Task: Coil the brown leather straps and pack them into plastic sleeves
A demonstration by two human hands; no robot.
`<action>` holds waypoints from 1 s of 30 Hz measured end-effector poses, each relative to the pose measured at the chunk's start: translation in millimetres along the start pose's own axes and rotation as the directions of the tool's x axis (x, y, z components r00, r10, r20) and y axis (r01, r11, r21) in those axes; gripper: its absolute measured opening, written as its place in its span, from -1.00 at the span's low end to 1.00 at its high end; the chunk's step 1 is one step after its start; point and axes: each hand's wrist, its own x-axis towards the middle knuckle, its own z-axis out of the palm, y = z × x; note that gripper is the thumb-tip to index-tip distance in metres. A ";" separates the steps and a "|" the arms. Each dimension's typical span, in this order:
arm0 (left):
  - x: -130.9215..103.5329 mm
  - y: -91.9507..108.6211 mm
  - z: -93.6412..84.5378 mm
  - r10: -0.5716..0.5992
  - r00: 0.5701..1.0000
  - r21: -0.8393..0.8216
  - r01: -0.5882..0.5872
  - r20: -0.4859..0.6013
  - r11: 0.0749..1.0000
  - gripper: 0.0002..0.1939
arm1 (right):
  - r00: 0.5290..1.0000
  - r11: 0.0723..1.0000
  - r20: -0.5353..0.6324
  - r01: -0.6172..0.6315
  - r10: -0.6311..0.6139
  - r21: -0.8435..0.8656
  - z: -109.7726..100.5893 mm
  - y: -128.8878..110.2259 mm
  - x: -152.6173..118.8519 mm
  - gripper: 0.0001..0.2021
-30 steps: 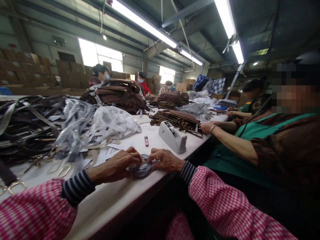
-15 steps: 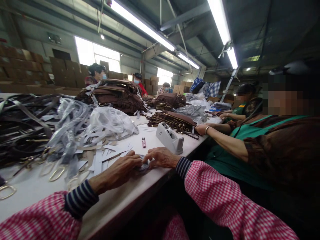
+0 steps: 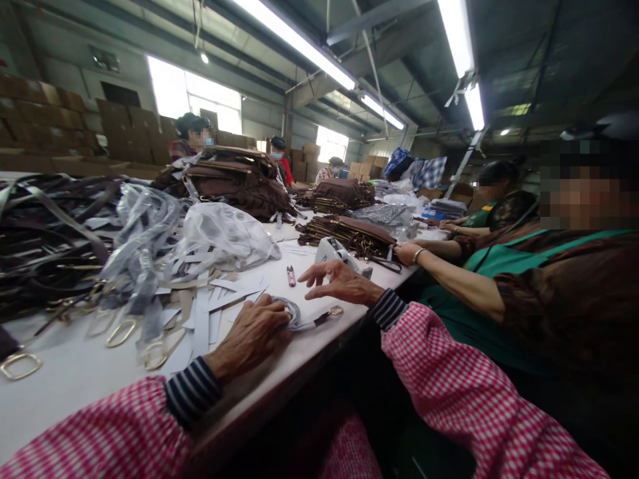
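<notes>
My left hand (image 3: 253, 334) rests on the table with its fingers bent over a coiled strap (image 3: 293, 314) wrapped in clear plastic. From the coil, one end of the strap runs right to a gold-coloured clasp (image 3: 336, 311) near the table edge. My right hand (image 3: 342, 283) is raised above the table, fingers apart and holding nothing. Behind it stands a grey tape dispenser (image 3: 327, 250), partly hidden by the hand. Small thread snips (image 3: 291, 276) lie just left of the right fingertips.
Paper strips (image 3: 202, 319), plastic wrapping (image 3: 222, 236) and dark straps (image 3: 54, 233) cover the table's left side. Stacked brown bags (image 3: 234, 183) rise behind. On the right, a co-worker in a green apron (image 3: 459, 313) reaches to another bag pile (image 3: 349, 233).
My right hand has let go of the coiled strap and lifted up toward the tape dispenser. My left hand stays on the coil, and the strap's clasp end now shows.
</notes>
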 end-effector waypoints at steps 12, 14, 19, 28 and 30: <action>-7.7 -3.0 5.4 -0.009 0.999 -0.041 0.007 -0.037 0.999 -0.70 | 0.993 0.959 0.116 0.005 0.028 -0.282 51.8 15.5 -19.9 -0.86; -7.7 -0.7 9.1 -0.032 0.998 -0.015 0.032 -0.053 0.999 -0.68 | 0.993 0.968 0.111 -0.008 0.037 -0.253 51.0 17.0 -18.2 -0.85; -7.9 12.5 12.8 0.021 0.998 0.016 -0.020 -0.056 1.000 -0.78 | 0.953 0.986 0.255 -0.149 0.163 -0.072 29.1 7.2 -13.8 -0.78; -11.4 18.4 27.6 0.054 0.991 -0.045 -0.060 -0.121 0.997 -0.80 | 0.997 0.899 0.068 0.062 -0.036 -0.435 60.7 -22.4 86.1 -0.86; -12.7 13.5 36.8 0.061 0.983 -0.089 -0.077 -0.172 0.993 -0.61 | 0.978 0.755 0.195 0.182 -0.073 -0.630 89.9 -22.8 109.7 -0.82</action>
